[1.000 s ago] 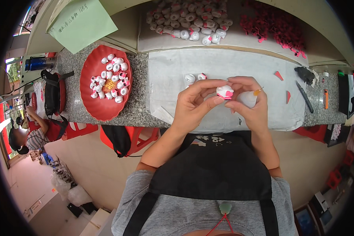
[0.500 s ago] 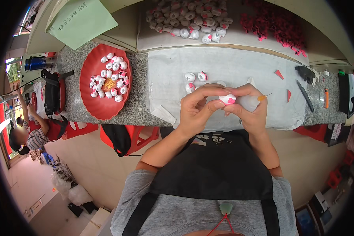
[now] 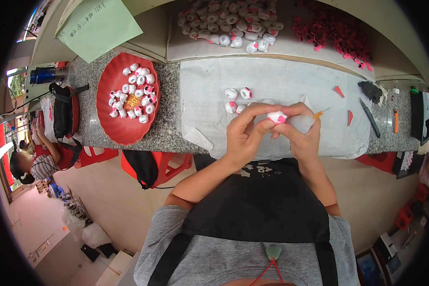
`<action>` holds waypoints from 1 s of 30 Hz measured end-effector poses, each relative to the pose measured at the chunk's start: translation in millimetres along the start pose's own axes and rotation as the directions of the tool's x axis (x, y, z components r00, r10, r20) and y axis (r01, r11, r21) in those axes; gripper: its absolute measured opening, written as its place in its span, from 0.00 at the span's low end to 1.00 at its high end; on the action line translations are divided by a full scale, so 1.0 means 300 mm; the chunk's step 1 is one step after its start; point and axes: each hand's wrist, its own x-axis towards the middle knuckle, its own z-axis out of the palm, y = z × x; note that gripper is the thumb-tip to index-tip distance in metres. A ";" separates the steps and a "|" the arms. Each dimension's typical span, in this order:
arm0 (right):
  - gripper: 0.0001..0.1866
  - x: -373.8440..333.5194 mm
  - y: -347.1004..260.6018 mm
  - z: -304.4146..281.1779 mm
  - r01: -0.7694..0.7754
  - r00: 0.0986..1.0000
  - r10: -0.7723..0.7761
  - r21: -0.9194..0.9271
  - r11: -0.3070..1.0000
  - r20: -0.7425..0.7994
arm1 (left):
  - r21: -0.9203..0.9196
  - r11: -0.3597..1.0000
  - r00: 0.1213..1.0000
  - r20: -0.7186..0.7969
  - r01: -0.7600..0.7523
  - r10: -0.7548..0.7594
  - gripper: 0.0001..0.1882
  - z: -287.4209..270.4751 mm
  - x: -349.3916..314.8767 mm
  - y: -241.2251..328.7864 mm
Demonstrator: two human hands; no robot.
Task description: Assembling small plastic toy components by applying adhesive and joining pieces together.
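My left hand (image 3: 249,131) pinches a small white figurine head (image 3: 274,116) with a pink bow-like part (image 3: 279,119) on it. The fingertips of my right hand (image 3: 302,136) meet the same piece from the other side. Tucked in my right hand is a translucent squeeze bottle (image 3: 302,125) with an amber needle tip (image 3: 318,115) pointing off to the right. Just beyond my left fingers, several more white heads (image 3: 230,94) with pink parts sit on a white paper sheet (image 3: 200,76). One of them is partly covered by my fingers.
A red scalloped tray (image 3: 110,76) of white heads stands at left. Heaps of white heads (image 3: 229,19) and pink parts (image 3: 336,33) fill the shelf behind. Red slips (image 3: 338,91), a dark pen-like tool (image 3: 369,117) and an orange cutter (image 3: 395,120) lie at right. Another person (image 3: 43,164) sits far left.
Both hands have shifted slightly, with the white head turned a little between the fingers. The needle tip now points more upward. At far left the other person's arms have lowered.
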 end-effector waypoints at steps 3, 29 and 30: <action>0.12 0.027 0.010 -0.039 -0.081 0.993 0.073 -0.085 0.993 -0.094 | 0.180 0.980 0.994 0.057 0.081 -0.093 0.11 -0.027 0.061 -0.002; 0.15 -0.036 -0.181 0.013 0.346 0.910 -0.371 -0.153 0.926 -0.187 | -0.221 0.967 0.990 -0.025 0.128 -0.137 0.17 -0.057 0.073 0.068; 0.15 -0.035 -0.182 0.011 0.346 0.909 -0.371 -0.156 0.925 -0.187 | -0.224 0.966 0.990 -0.024 0.128 -0.137 0.17 -0.050 0.066 0.069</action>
